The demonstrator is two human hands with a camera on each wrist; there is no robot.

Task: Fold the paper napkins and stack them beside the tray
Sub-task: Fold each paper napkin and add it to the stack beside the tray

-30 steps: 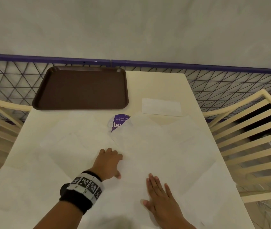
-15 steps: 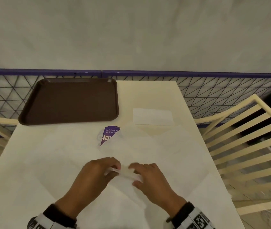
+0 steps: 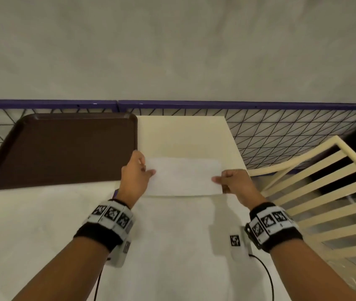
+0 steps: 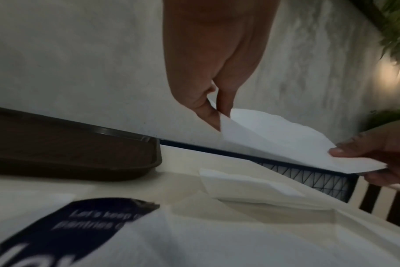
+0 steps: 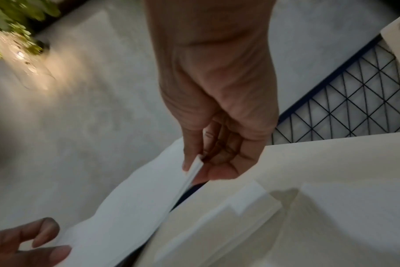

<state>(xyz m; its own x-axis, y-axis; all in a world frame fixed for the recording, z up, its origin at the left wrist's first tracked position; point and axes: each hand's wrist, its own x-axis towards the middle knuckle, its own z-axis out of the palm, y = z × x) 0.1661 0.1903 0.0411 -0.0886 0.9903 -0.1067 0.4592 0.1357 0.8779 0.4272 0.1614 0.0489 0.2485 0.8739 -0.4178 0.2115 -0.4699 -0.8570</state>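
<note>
I hold a folded white napkin [image 3: 183, 177] by its two short ends, in the air just right of the brown tray [image 3: 64, 148]. My left hand [image 3: 148, 170] pinches the left end between thumb and fingers, and my right hand [image 3: 218, 181] pinches the right end. The left wrist view shows the held napkin [image 4: 286, 140] hanging above a folded napkin [image 4: 247, 184] that lies on the table beside the tray [image 4: 69, 150]. From the right wrist, the held napkin [image 5: 137, 207] hangs over that same folded napkin [image 5: 228, 207]. The head view hides the lower napkin.
Unfolded white napkins [image 3: 172, 246] cover the near half of the cream table [image 3: 183, 135]. A purple label [image 4: 91, 222] lies under them near my left wrist. A black mesh fence [image 3: 281, 137] backs the table, and a slatted chair [image 3: 314, 192] stands at the right.
Both hands left the spread napkins near me, pinched a napkin folded into a strip, and carried it forward to the spot right of the tray.
</note>
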